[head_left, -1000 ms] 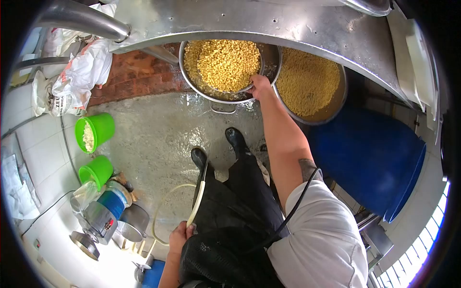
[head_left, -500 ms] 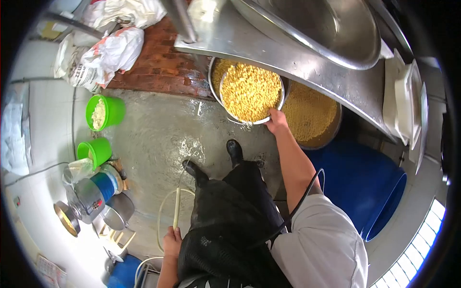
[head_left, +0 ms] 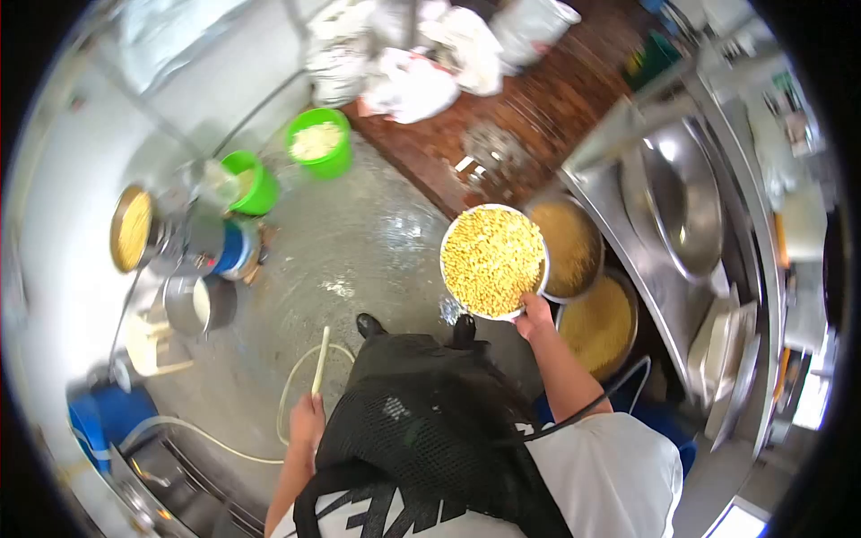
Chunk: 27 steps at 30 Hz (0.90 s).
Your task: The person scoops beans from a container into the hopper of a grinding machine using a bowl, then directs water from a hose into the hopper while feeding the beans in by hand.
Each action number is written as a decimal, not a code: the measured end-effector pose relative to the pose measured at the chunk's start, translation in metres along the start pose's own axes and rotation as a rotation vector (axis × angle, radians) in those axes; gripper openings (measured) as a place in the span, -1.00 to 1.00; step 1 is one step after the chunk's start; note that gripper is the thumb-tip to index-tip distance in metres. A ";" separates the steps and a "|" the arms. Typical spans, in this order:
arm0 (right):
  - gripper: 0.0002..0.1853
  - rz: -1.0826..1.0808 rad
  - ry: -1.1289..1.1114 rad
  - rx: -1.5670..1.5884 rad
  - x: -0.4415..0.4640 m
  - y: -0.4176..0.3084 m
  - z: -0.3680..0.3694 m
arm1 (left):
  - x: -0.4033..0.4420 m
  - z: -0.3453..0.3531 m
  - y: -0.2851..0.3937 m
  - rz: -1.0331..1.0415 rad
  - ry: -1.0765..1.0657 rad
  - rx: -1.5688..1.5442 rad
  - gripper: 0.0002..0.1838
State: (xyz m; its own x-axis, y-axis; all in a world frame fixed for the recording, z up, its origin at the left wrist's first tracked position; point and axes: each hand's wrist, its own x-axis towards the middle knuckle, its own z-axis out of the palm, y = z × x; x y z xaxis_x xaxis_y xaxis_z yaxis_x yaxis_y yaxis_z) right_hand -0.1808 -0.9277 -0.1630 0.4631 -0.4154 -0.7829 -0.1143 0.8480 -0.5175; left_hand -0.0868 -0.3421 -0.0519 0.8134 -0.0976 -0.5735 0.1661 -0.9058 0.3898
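Note:
My right hand (head_left: 536, 320) is closed on the near right rim of a round basin (head_left: 443, 269) heaped with yellow beans (head_left: 491, 255). The basin hangs above the wet floor, just left of a large metal pot (head_left: 590, 238) that has more beans in it. My left hand (head_left: 307, 420) is wrapped round the pale end of a water hose (head_left: 321, 360), which points away from me; a thin loop of its tubing trails beside it.
Another pot of beans (head_left: 601, 325) stands by the metal counter (head_left: 619, 233), which carries a steel bowl (head_left: 686, 202). Two green buckets (head_left: 334, 163), a grinder-like machine (head_left: 202, 240) and a pale stool (head_left: 148, 345) line the left. White sacks (head_left: 408, 85) lie on brown flooring.
The basin of beans has come out from over the large pot toward me. My view has turned, showing more of the room. My left hand still grips the hose; no water stream shows now.

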 end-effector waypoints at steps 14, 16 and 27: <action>-0.34 0.064 -0.503 -0.329 -0.045 0.083 0.395 | -0.015 -0.118 -0.076 -0.181 0.318 -0.217 -0.59; -0.34 0.130 -0.478 -0.370 -0.046 0.087 0.475 | -0.008 -0.183 -0.066 -0.260 0.374 -0.272 -0.61; -0.32 0.195 -0.839 -0.549 -0.033 0.216 0.821 | 0.067 -0.360 -0.088 -0.401 0.890 -0.420 -0.59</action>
State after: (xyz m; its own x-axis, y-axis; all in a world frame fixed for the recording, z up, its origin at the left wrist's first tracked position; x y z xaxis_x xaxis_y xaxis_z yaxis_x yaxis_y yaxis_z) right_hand 0.5010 -0.4606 0.0342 0.8355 0.2571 -0.4857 -0.5432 0.5202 -0.6590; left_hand 0.1538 -0.1210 0.1346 0.7434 0.6672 -0.0474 0.5531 -0.5733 0.6044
